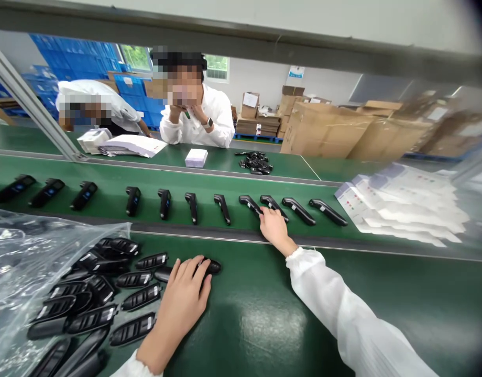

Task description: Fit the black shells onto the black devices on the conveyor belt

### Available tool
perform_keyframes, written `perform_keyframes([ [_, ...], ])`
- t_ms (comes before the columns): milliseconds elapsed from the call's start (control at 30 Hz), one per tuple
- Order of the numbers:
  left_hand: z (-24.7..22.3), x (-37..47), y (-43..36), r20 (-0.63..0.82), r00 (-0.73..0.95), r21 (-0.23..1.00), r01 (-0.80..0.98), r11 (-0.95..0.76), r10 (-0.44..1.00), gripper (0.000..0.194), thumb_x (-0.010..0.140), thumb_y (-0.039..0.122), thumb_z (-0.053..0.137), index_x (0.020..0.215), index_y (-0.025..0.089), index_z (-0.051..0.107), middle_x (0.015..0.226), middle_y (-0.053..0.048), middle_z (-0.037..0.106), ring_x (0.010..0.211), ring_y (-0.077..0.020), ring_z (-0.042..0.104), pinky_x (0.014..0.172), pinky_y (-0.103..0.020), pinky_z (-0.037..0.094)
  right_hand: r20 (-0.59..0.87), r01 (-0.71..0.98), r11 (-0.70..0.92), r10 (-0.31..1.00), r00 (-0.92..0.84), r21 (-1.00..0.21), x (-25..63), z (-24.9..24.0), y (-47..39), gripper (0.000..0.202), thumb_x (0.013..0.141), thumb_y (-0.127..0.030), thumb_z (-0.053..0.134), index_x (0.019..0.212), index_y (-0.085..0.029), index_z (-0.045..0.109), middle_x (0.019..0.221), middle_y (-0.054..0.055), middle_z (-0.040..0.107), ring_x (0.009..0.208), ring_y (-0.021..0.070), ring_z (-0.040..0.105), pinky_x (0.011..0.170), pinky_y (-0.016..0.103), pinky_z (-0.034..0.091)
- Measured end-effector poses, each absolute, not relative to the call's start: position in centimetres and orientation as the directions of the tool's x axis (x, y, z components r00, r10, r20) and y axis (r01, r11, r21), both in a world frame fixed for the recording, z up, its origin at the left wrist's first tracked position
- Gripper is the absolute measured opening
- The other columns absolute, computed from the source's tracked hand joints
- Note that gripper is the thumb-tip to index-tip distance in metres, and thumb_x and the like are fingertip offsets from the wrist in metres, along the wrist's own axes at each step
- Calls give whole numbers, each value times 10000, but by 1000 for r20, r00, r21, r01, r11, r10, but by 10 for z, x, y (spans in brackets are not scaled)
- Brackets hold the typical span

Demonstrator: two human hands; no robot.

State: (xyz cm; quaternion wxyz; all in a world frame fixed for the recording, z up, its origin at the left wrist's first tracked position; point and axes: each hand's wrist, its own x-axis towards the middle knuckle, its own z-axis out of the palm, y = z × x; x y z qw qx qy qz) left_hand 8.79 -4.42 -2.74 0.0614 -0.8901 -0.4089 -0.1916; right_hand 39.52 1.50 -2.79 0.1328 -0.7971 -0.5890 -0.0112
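The left hand (186, 296) lies palm down on the dark green tabletop (264, 324), its fingers curled over a black oval plastic shell (212, 266) whose far end pokes out past the fingertips. Just left of it lies a loose pile of similar black ribbed plastic shells (103, 298), some resting on a crinkled clear plastic bag (24, 262) that spreads over the left corner.

The right hand (273, 226), in a white sleeve (343, 309), reaches forward to the green conveyor belt (107, 196) beyond a grey rail. Its fingertips touch a black handheld scanner-like device (273, 206) in a row of black devices (194, 207) laid side by side along the belt; whether the hand is pinching it or only pressing on it cannot be told.

To the right of the row, stacks of white printed sheets (406, 204) fan out. On the far tabletop sit a small white box (196, 157) and a small heap of black parts (256, 162). A person in a white coat (209, 118) leans on their elbows there, another bends over beside a pile of white booklets (131, 145). Brown cardboard cartons (323, 131) stand behind.
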Motion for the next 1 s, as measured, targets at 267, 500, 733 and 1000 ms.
perform_keyframes([
  [267, -28, 86, -43, 421, 586, 42, 750, -660, 692, 256, 983, 263, 453, 1170, 201, 616, 1192, -76, 696, 1138, -287, 622, 1114, -619, 315, 145, 957, -270, 948, 284, -107, 415, -32, 22, 367, 1032, -244, 353, 1315, -90, 528, 1216, 199, 601, 1091, 291, 573, 890, 362, 452],
  [500, -18, 100, -45, 483, 619, 109, 660, -744, 619, 160, 989, 217, 472, 1059, 194, 614, 973, -26, 718, 944, -195, 671, 1143, -525, 322, 259, 924, -326, 892, 370, -199, 414, -22, 19, 425, 1040, -393, 373, 1292, -110, 564, 1289, 214, 553, 1201, 345, 487, 960, 473, 430],
  [733, -16, 99, -56, 510, 647, 163, 575, -802, 568, 159, 995, 219, 470, 1053, 198, 616, 897, -3, 703, 844, -153, 664, 1098, -447, 409, 216, 456, 558, 765, -607, -693, 341, 8, -37, 439, 958, -430, 598, 1361, -262, 561, 1248, 54, 652, 1108, 192, 614, 968, 316, 472],
  [1000, 8, 61, -40, 317, 639, 161, 692, -703, 701, 409, 923, 384, 548, 1297, 220, 560, 1232, -105, 637, 1147, -284, 596, 982, -468, 503, 194, 655, 297, 955, -226, -695, 351, 7, -22, 239, 942, -253, 589, 1162, -250, 682, 1096, 30, 721, 974, 192, 669, 905, 320, 495],
])
